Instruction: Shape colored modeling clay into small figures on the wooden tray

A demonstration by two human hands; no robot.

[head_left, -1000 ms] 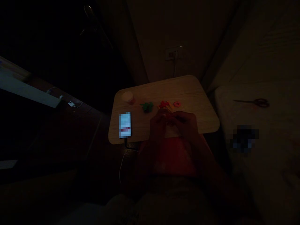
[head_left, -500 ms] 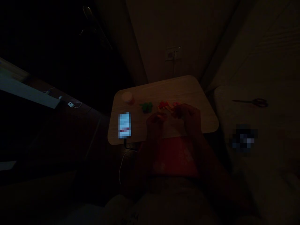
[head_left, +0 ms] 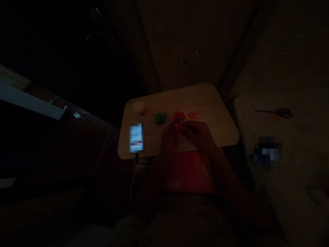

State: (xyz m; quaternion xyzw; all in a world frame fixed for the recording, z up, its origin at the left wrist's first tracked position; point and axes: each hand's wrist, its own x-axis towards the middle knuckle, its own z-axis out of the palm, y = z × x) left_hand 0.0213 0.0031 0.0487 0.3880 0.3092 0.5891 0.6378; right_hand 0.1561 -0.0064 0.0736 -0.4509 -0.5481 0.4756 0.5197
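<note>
In the dim light my left hand [head_left: 171, 133] and my right hand [head_left: 197, 130] meet over the front half of the small wooden table [head_left: 218, 99]. Both hands have bent fingers, closed together at the tips; whatever is between them is too small and dark to name. Just beyond the fingertips lies a cluster of small red pieces [head_left: 179, 114]. Beside it, to the right, is a pink ring-shaped piece [head_left: 193, 115]. Several green pieces [head_left: 160, 118] lie left of my hands.
A pale round tub [head_left: 140, 108] stands at the table's back left. Nearer the front left lies a lit phone [head_left: 136, 138] with a cable. Scissors [head_left: 284, 113] rest on the pale surface to the right, near a dark blurred object [head_left: 267, 153]. A wall socket [head_left: 189, 60] is behind.
My right hand has moved left and down to meet my left hand. The pink ring-shaped piece, partly covered before, now shows fully.
</note>
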